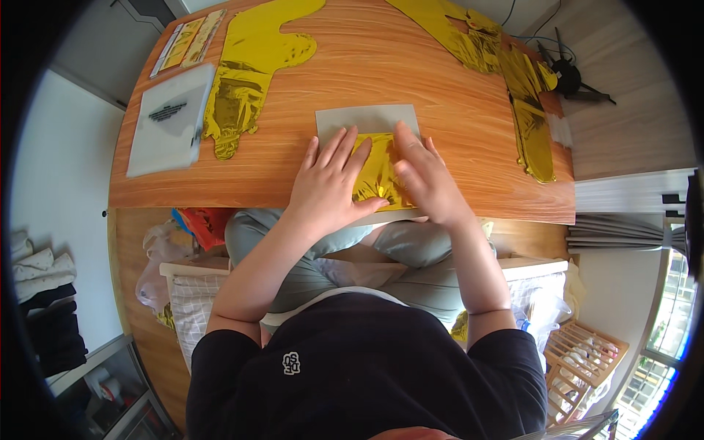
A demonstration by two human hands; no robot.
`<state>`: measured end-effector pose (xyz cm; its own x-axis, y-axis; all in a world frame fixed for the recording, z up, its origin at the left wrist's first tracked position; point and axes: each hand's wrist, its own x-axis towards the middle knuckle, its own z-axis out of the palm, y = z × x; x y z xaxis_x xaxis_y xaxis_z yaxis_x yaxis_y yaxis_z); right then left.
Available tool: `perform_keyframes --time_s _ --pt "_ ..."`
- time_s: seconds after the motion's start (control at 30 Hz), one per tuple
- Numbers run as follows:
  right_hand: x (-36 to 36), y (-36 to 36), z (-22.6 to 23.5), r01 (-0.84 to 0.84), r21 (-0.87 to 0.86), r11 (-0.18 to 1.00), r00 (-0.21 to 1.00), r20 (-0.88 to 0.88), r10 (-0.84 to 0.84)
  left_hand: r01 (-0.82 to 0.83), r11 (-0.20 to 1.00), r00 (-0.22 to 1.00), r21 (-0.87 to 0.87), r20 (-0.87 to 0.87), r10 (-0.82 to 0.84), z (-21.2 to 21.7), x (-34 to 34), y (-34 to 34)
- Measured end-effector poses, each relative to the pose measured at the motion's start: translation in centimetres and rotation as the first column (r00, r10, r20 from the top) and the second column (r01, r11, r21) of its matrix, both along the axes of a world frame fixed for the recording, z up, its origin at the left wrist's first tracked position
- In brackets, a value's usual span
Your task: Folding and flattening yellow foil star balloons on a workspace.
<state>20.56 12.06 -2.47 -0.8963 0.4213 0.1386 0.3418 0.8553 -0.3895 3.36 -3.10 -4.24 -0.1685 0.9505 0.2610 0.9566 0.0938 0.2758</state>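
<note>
A folded piece of shiny gold foil (pixel 377 167) lies on a flat grey sheet (pixel 365 117) near the front edge of the table. My left hand (pixel 324 185) rests flat over the left side of the foil, fingers spread and thumb stretched along its near edge. On the right side, my right hand (pixel 434 180) is turned partly on edge, its fingers extended and touching or just above the foil. Neither hand is wrapped around anything. Parts of the foil and sheet are hidden beneath both hands.
Large flat gold foil shapes lie at the table's (pixel 352 62) back left (pixel 246 81) and right (pixel 524 103). Clear plastic bags (pixel 170 121) are stacked at the left, below some printed packets (pixel 187 44). A black device with antennas (pixel 568 75) and cables stands at the right.
</note>
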Motion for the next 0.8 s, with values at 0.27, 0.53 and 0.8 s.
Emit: perform_keyframes --time_s 0.27,0.53,0.8 --pt "-1.6 -1.4 1.4 0.105 -0.334 0.937 0.948 -0.251 -0.196 0.001 1.0 1.0 -0.019 -0.016 -0.002 -0.3 -0.1 -0.1" --pt "-2.2 -2.0 -1.1 0.105 0.137 0.985 0.992 -0.082 -0.095 0.085 0.991 0.994 -0.1 -0.063 -0.091 0.1 -1.4 -0.1" --pt "-2.3 -2.2 -1.4 0.112 0.205 0.972 0.994 -0.021 -0.11 0.258 0.937 0.966 -0.236 0.031 -0.258 1.1 -4.6 -0.6"
